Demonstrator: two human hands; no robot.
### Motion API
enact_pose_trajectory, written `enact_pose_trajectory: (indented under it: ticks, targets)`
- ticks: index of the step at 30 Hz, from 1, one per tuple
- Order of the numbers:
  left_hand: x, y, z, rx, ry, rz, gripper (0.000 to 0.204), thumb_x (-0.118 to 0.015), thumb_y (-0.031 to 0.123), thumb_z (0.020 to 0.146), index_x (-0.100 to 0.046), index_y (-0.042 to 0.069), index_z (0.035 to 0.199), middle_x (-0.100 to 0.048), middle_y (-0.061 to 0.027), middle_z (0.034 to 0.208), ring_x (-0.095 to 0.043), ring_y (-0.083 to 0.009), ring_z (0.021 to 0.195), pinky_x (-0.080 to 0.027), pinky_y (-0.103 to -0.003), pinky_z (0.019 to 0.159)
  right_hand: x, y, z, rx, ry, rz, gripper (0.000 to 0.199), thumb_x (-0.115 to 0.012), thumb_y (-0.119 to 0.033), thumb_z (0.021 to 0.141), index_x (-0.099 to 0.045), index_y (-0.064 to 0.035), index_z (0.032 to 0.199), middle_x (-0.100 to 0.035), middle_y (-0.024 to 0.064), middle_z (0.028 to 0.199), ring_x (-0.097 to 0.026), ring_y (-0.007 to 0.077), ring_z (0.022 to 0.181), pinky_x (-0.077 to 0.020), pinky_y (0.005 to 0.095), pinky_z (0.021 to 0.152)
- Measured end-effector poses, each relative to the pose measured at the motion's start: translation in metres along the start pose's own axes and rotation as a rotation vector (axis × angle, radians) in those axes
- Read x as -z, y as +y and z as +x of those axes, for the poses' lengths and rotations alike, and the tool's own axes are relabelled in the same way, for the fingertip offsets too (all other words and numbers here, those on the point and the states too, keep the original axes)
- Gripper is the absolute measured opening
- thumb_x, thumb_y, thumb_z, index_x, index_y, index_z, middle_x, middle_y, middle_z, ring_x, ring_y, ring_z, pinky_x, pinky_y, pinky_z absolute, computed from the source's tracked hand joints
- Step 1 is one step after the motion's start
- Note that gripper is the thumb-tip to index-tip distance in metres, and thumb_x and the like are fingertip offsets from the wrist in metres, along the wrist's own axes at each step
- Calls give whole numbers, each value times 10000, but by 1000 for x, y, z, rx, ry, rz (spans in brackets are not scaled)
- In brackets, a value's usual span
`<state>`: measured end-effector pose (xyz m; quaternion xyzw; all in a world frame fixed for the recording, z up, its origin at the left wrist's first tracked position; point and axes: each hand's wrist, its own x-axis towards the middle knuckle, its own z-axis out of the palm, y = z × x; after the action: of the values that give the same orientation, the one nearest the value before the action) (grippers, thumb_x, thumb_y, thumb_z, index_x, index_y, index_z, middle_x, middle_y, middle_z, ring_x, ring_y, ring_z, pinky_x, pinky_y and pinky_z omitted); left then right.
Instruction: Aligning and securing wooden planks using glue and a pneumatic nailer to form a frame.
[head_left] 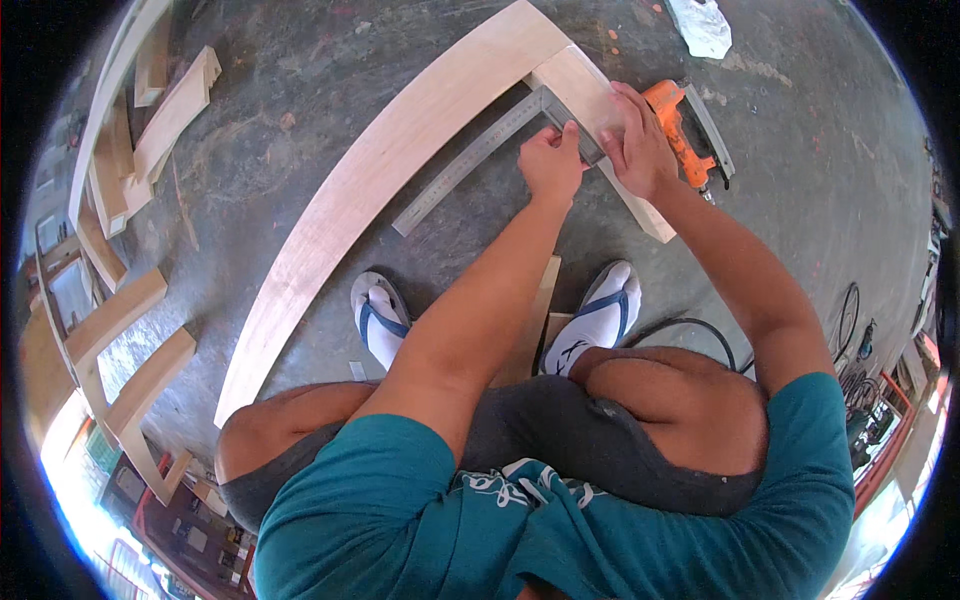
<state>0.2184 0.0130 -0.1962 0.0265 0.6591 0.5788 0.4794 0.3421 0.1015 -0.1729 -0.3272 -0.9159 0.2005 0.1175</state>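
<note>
I squat on a concrete floor over two light wooden boards joined at a corner. The long board (pixel 380 170) runs from lower left up to the corner; the short board (pixel 585 95) runs down to the right. A metal try square (pixel 465 165) lies inside the corner, its blade along the long board. My left hand (pixel 552 162) presses down on the square near its head. My right hand (pixel 637 145) rests flat on the short board, fingers spread. An orange nail gun (pixel 690 135) lies just right of that hand.
Wooden frame pieces (pixel 120 340) and offcuts (pixel 170 110) are stacked at the left. A black hose (pixel 690 325) curls on the floor by my right foot. A crumpled white cloth (pixel 703 25) lies at the top. Cables and tools (pixel 860 340) sit at the right edge.
</note>
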Motion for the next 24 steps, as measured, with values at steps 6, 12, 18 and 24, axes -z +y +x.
enact_pose_trajectory:
  ticks: [6,12,18,24]
  targets:
    - [3,-4,7,-28,11,62,262,-639,174,935,-674,-68,841,-650,-92,733,-634,-147,605,-609,-328,515,3,2,-1,48,34,25,614,-673,-210,870,-353,-38,1365,-377,182,1449,-423,402,1308,-384,468,1070]
    - [7,-1,15,-35,-19,-1,265,-638,170,936,-679,-77,850,-675,-106,763,-659,-161,636,-619,-338,536,12,-3,-2,45,-64,77,825,-810,-167,731,-330,-57,1393,-342,191,1467,-400,411,1331,-415,452,1062]
    - [7,3,16,-16,-37,55,269,-606,167,961,-668,-75,861,-668,-103,780,-656,-162,655,-626,-348,582,24,11,-1,109,-148,120,939,-824,-174,712,-252,-82,1451,-305,182,1494,-378,397,1356,-401,438,1079]
    - [7,0,19,-1,-68,39,266,-597,171,969,-669,-80,919,-678,-102,822,-669,-175,701,-633,-367,638,30,50,0,-183,-67,932,852,-641,-407,902,-142,-91,1516,-376,191,1468,-401,343,1358,-371,455,1088]
